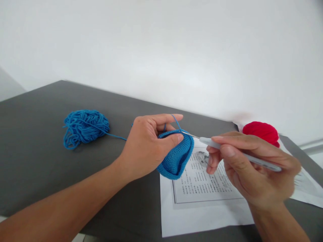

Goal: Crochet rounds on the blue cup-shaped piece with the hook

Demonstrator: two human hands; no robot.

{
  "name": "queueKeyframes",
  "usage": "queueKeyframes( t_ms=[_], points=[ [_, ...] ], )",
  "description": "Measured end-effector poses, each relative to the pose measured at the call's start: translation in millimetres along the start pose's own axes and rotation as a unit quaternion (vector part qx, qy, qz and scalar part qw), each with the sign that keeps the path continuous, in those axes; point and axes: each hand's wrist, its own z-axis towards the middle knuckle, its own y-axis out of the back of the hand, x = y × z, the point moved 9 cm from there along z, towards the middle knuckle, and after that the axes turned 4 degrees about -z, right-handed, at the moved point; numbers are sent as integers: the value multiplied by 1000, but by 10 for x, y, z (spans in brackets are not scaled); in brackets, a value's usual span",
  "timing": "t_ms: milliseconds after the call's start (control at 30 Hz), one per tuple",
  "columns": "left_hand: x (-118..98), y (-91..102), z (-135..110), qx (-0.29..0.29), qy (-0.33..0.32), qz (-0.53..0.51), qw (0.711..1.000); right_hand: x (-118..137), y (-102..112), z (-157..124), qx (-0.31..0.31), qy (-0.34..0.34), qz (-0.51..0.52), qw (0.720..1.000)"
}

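A blue crocheted piece (176, 156), cupped with a raised rim, is pinched at its upper edge by the thumb and fingers of my left hand (148, 144). Blue yarn runs over the left index finger down to that edge. In my right hand (257, 164) is a crochet hook (209, 143) with a thick pale grey handle, held like a pen. Its thin metal shaft reaches the rim beside my left thumb; the tip is too small to make out. From my left hand the strand leads back to a loose blue yarn skein (85, 127) on the left.
A printed sheet (202, 215) with text and a picture lies on the dark table (121, 208) under my hands. Behind my right hand sits a red yarn ball (261, 131), with more paper (306, 188) at the right. A white wall (151, 50) stands behind the table.
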Motion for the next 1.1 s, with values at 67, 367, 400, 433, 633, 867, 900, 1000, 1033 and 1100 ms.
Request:
queueKeyframes(
  t_ms=[67,367,400,433,633,867,900,1000,1033,1100],
  points=[
    [-18,7,-10,-11,-7,14,1000,2,-11,-5,-2,2,-7,1000],
    [-83,47,-58,-46,-29,71,996,54,-23,-47,-53,-4,-71,996],
    [-91,48,-57,-49,-32,73,996,51,-32,-49,-57,-6,-70,996],
    [-99,49,-55,-52,-34,76,995,47,-44,-50,-59,-8,-69,996],
    [-115,64,-50,-70,-41,96,992,57,-94,-66,-76,-4,-88,993],
    [-123,-8,-88,-52,-75,156,983,140,-269,-72,-45,45,-154,986],
    [-119,-18,-94,-48,-78,158,983,146,-288,-70,-46,51,-155,985],
    [-103,-11,-101,-46,-76,127,988,152,-311,-68,-64,55,-144,986],
    [-96,-6,-100,-44,-72,109,990,154,-309,-71,-71,55,-133,987],
    [-78,-5,-96,-36,-61,72,995,138,-308,-77,-75,46,-101,991]
  ],
)
